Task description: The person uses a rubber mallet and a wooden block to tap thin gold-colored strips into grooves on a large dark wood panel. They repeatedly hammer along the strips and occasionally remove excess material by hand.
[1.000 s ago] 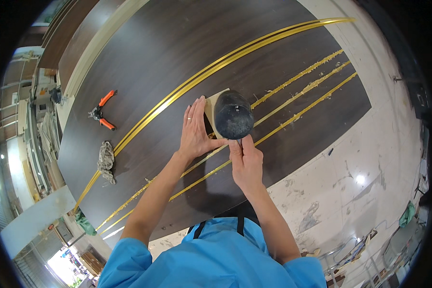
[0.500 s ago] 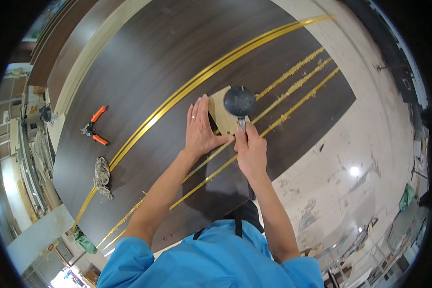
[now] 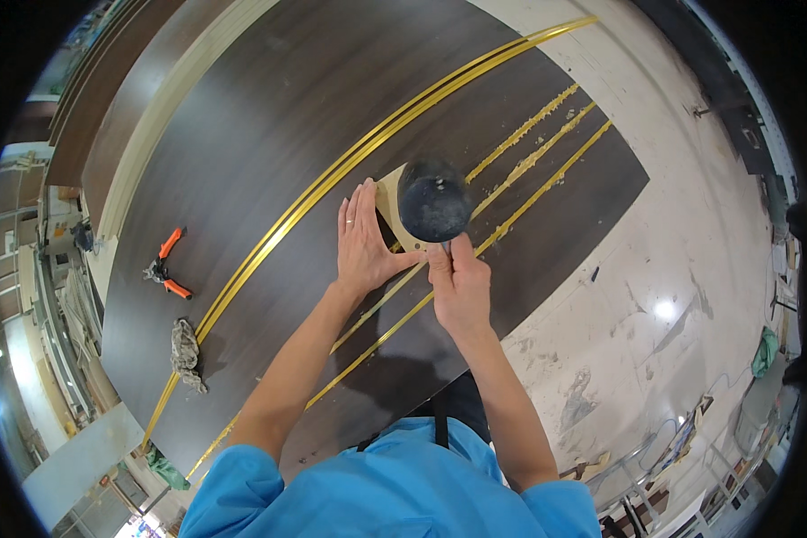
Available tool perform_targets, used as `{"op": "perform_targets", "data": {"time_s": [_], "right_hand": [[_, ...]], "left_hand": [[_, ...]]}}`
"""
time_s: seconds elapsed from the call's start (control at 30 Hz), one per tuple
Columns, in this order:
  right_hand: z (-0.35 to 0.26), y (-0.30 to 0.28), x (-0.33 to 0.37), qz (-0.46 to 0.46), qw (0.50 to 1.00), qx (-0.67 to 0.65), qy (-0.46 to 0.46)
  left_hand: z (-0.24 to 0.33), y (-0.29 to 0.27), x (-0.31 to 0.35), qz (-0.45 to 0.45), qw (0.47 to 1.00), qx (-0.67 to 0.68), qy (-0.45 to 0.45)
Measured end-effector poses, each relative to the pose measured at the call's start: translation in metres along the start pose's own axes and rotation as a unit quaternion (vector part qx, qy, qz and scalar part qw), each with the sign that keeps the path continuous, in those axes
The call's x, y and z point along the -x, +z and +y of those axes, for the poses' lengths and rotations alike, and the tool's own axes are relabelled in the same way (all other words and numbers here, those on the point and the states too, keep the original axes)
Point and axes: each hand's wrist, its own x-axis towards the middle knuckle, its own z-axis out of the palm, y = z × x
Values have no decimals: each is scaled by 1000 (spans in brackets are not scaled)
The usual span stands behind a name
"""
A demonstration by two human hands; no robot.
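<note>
Right grip (image 3: 460, 285) holds black round-headed mallet (image 3: 433, 199) over tan block (image 3: 391, 206).

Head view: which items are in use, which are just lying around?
In use: mallet in right hand; wood block pressed by left hand; gold strips; dark panel.
Lying about: orange pliers; rag.

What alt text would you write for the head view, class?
A person's left hand presses a small wooden block on a dark panel; the right hand holds a black mallet over it. Gold strips, orange-handled pliers and a rag lie nearby.
</note>
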Motion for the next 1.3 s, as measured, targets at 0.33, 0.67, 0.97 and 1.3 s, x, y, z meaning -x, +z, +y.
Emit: {"op": "perform_targets", "data": {"time_s": [0.33, 0.67, 0.97, 1.3], "right_hand": [[10, -51, -57, -31, 998, 31, -46], [22, -96, -104, -51, 998, 25, -21], [25, -115, -136, -25, 999, 7, -32], [23, -137, -168, 11, 996, -48, -77]], "left_hand": [[32, 34, -55, -37, 999, 22, -29], [67, 50, -104, -11, 999, -30, 1], [79, 69, -137, -59, 996, 47, -38], [99, 80, -172, -66, 997, -26, -15]]}}
